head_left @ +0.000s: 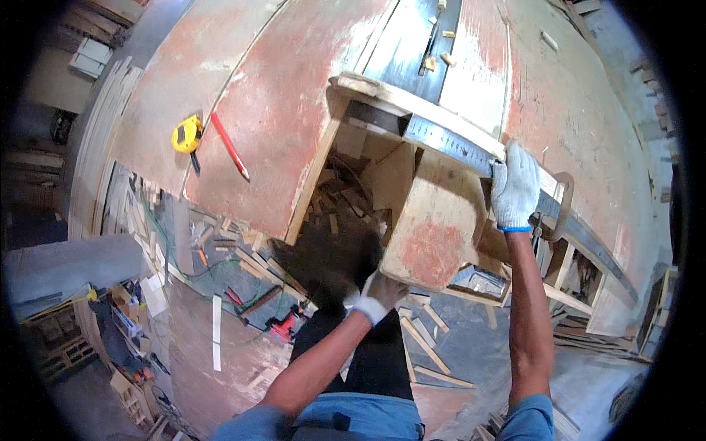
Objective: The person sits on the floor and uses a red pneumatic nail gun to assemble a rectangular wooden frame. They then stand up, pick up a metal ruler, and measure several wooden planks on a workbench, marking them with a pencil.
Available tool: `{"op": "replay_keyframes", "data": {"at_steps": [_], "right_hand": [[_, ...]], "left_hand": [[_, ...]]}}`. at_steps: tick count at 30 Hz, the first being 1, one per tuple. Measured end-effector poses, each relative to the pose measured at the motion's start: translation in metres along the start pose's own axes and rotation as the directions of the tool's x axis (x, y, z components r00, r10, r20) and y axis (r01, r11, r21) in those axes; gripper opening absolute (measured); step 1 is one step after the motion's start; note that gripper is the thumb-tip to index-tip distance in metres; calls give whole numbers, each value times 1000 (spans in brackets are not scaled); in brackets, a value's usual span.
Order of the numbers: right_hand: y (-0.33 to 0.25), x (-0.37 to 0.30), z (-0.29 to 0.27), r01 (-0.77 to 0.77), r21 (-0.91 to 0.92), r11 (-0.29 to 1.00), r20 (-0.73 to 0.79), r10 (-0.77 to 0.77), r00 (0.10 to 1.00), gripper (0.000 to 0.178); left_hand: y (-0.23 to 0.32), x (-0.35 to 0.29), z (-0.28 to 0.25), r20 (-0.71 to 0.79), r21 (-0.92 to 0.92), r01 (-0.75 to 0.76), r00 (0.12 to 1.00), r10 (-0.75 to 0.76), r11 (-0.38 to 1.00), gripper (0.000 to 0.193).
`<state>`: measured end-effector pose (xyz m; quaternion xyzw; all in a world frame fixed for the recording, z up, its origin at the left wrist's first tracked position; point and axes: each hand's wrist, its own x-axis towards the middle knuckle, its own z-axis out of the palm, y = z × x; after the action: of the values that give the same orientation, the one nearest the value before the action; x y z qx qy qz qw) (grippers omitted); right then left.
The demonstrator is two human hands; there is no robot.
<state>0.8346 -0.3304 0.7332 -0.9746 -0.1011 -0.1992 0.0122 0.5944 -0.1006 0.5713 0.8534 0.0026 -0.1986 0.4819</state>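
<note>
Two gloved hands: right hand (515, 189) grips steel ruler (448, 143), left hand (381, 292) grips board (434, 235).

Worn on the head, looking steeply down over a red-stained workbench (279, 110) and the scrap-littered floor (243, 353) below. Wide fisheye, straight edges bowed near a dark rim. Close enough for both forearms to enter from the lower edge. Single view only, nothing shared.

packages: none in view | labels: none legible as such | signs: none | screens: none | note: clutter at lower left of frame too small to tell
</note>
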Motion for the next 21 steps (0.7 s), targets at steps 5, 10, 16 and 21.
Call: {"op": "replay_keyframes", "data": {"at_steps": [5,10,16,21], "right_hand": [[10,-5,15,-110,29,993,90,107,990,40],[20,-4,30,-106,138,985,64,98,993,46],[35,6,45,-211,163,964,135,190,973,48],[11,21,47,-156,70,985,205,139,969,44]], "left_hand": [[21,39,51,-103,-993,-92,985,-140,78,45],[9,49,65,-194,-968,-142,948,-254,209,54],[-23,74,95,-17,-562,-252,956,-293,-788,51],[-47,57,86,103,-919,-49,928,-357,-391,41]]}}
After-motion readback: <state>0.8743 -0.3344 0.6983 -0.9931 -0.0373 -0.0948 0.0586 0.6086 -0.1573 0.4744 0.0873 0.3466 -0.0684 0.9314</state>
